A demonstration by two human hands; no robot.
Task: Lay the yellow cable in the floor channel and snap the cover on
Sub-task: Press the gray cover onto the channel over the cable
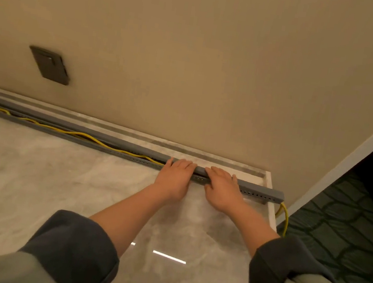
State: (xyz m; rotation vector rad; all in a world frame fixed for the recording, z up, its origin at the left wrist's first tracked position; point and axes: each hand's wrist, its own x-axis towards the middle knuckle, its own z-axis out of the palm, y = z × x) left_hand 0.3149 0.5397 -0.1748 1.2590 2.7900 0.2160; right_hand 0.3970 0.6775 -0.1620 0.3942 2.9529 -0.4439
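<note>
I saw the left hand (175,179) and right hand (222,188) pressing flat, fingers straight and close together, on the grey cover (263,190) over the floor channel (44,127), where the yellow cable (84,136) lay.

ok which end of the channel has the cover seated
The right end, beyond the right hand; left of the left hand the yellow cable lies uncovered.

Yellow cable (84,136) in grey channel (148,163), cover (258,189) on rt end.
</note>
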